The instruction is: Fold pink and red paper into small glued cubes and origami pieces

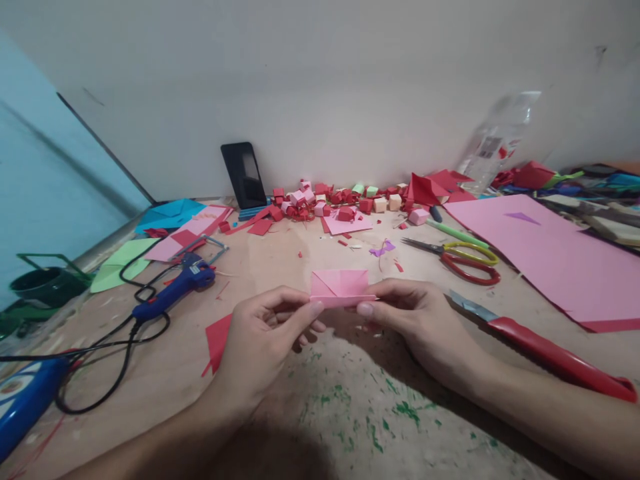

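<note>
Between my two hands is a small piece of folded pink paper (340,283), with diagonal creases on its face and a narrow fold along its lower edge. My left hand (273,327) pinches its left end between thumb and fingers. At the right end, my right hand (417,313) pinches it the same way. The paper is held up above the tabletop. A red paper scrap (217,339) lies partly behind my left hand. Scissors with red and yellow handles (467,260) rest beyond my right hand, and a red-handled cutting tool (545,347) lies beside my right forearm.
At left, a blue glue gun (173,290) trails a looping black cord. Many small paper cubes (345,198) pile along the wall near a leaning phone (244,175). A clear plastic bottle (500,143) and large pink sheet (560,260) are at right; a dark green container (43,287) stands left.
</note>
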Demonstrator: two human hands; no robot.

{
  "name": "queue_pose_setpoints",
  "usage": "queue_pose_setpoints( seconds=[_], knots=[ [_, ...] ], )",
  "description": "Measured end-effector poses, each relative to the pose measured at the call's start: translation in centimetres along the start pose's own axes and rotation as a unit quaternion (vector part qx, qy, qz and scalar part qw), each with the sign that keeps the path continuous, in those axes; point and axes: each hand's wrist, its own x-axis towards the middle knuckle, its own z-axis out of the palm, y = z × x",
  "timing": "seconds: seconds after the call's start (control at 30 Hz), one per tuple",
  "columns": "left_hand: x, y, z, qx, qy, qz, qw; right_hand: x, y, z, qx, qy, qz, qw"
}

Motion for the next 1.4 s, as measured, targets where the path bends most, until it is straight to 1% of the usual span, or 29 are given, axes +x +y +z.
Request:
queue_pose_setpoints(
  seconds=[0.1, 0.27, 0.47, 0.57, 0.7, 0.8, 0.9, 1.0, 1.13, 1.27, 1.4],
  knots=[
    [0.11, -0.01, 0.00, -0.001, -0.005, 0.012, 1.000, -0.07, 0.19, -0.03, 0.008, -0.001, 0.004, 1.000],
    [0.11, -0.07, 0.14, 0.001, -0.008, 0.031, 0.999, -0.06, 0.22, 0.01, 0.017, 0.015, 0.007, 1.000],
    [-0.15, 0.17, 0.29, 0.006, 0.024, 0.026, 0.999, 0.14, 0.06, 0.08, 0.046, -0.009, 0.011, 0.999],
    [-0.07, 0.20, 0.31, 0.000, 0.033, 0.017, 0.999, 0.22, 0.15, -0.07, 0.058, -0.007, 0.017, 0.998],
    [0.21, -0.01, 0.32, -0.019, 0.025, -0.004, 0.999, 0.31, 0.43, -0.30, 0.063, 0.003, 0.016, 0.998],
    [0.30, -0.16, 0.30, -0.018, 0.021, -0.001, 1.000, 0.39, 0.67, -0.42, 0.080, 0.014, 0.005, 0.997],
    [0.29, -0.20, 0.22, -0.019, 0.018, -0.001, 1.000, 0.40, 0.85, -0.51, 0.100, 0.003, 0.008, 0.995],
    [0.36, -0.16, 0.09, 0.001, 0.012, 0.010, 1.000, 0.32, 0.90, -0.55, 0.118, -0.012, 0.015, 0.993],
    [0.46, -0.16, -0.05, 0.029, 0.007, 0.036, 0.999, 0.16, 0.60, -0.34, 0.098, -0.009, 0.010, 0.995],
    [0.21, -0.24, 0.07, 0.011, 0.013, 0.043, 0.999, 0.10, 0.35, -0.08, 0.085, 0.000, 0.006, 0.996],
    [0.10, -0.25, 0.27, -0.022, 0.021, 0.050, 0.998, 0.26, 0.66, -0.26, 0.121, -0.015, -0.013, 0.992]
  ],
)
